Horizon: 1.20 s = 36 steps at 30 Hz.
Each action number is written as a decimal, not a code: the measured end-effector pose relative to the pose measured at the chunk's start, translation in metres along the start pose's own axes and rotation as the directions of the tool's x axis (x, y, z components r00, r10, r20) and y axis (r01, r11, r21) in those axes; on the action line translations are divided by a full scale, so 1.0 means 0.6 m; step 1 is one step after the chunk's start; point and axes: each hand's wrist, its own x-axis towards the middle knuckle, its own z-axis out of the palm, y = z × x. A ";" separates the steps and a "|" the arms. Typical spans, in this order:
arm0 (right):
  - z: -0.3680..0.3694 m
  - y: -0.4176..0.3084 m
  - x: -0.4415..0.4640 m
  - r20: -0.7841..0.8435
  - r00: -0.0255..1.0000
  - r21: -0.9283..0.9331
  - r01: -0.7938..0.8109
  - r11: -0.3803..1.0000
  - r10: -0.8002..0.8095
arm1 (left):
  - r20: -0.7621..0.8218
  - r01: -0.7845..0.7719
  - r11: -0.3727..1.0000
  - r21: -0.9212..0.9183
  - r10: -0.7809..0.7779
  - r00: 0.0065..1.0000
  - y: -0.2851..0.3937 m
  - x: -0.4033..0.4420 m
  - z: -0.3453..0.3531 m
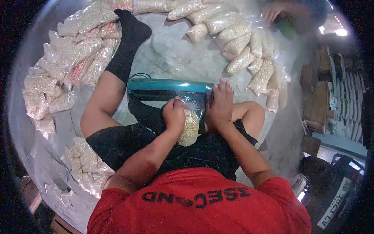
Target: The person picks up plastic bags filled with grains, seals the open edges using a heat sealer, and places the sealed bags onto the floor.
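Many clear bags of pale, small pieces lie heaped along the left and upper left of the frame, some with red print showing. Lower left: another cluster of filled bags, close to the seated person's knee. Further in, a stretched-out leg ends in a black sock, toes near the top edge, with bags just beside it. At centre, a teal bar-shaped device lies crosswise between the legs, thin black cable looped behind its left end. Left hand, just below the device: thumb and curled fingers closed on the upper left edge of one filled clear bag. That bag sits at frame centre, contents hanging low over dark shorts, its slack upper film up against the device's dark front. Red shirt with dark lettering fills the bottom centre. Right hand: fingers extended, side by side, laid over the device's right end; thumb not clearly seen. Upper right: a curved spread of filled bags, then another person's hand near a blurred green item. Far right: wooden blocks; below, a white lettered strip, tilted.
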 end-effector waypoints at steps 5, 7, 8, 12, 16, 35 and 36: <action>-0.026 0.007 -0.002 -0.046 0.999 0.020 0.020 1.000 -0.019 | 0.015 0.033 0.998 -0.062 -0.033 0.999 -0.007 0.000 0.005; -0.061 0.006 0.014 -0.043 0.999 0.200 0.020 0.980 -0.012 | -0.027 0.055 0.998 -0.002 -0.055 0.998 0.009 -0.005 0.006; -0.078 0.002 0.018 -0.046 0.999 0.206 0.024 0.978 -0.015 | -0.032 0.051 0.999 0.000 -0.051 0.998 0.001 -0.004 0.005; -0.153 -0.013 0.036 -0.181 0.963 0.123 0.222 0.967 -0.198 | 0.003 -0.004 1.000 -0.031 0.004 1.000 -0.047 0.021 0.003; -0.159 -0.039 -0.017 -0.331 0.943 0.111 0.077 0.991 -0.036 | 0.023 0.064 0.995 -0.075 -0.062 0.998 -0.060 0.031 0.007; -0.204 -0.166 -0.142 0.749 0.601 0.642 -0.558 0.525 -0.278 | 0.593 0.623 0.306 -0.721 -0.195 0.782 0.009 -0.183 -0.229; -0.222 -0.175 -0.147 0.697 0.633 0.701 -0.500 0.509 -0.337 | 0.627 0.661 0.334 -0.672 -0.217 0.748 0.024 -0.193 -0.231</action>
